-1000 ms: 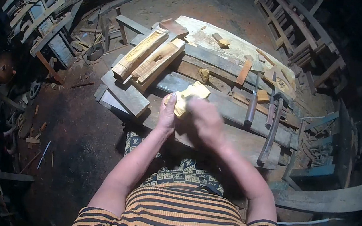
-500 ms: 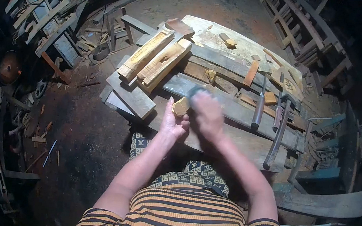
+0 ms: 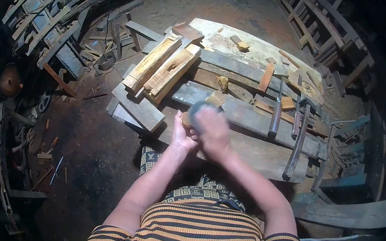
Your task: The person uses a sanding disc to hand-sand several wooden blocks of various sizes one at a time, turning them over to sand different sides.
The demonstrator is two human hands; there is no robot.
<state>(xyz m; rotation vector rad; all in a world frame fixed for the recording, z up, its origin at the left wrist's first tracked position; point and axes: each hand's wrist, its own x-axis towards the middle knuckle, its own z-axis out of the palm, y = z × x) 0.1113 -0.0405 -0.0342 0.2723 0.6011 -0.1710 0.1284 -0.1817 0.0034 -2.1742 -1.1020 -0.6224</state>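
My left hand (image 3: 181, 136) is closed around a small yellowish wooden block (image 3: 185, 119), held just off the near side of the plank bench (image 3: 246, 150). Blurred by motion, my right hand (image 3: 215, 131) grips a dark grey-green, pad-like piece (image 3: 198, 109). That piece overlaps the block's right side in this view and hides part of it. Behind it, a pale wooden piece (image 3: 216, 98) lies on the planks, and a small yellowish block (image 3: 222, 83) sits a little farther back.
Two thick beams (image 3: 172, 73) lie at the bench's left. To the right are a long curved-handled tool (image 3: 299, 142), a wooden-handled tool (image 3: 275, 118) and an orange-brown strip (image 3: 266, 77). Wood scraps line the floor at left; stacked timber (image 3: 318, 20) stands back right.
My right hand has moved slightly left and down, bringing the dark pad over the wooden block. The left hand has shifted a little left. A pale piece behind the hands now shows more.
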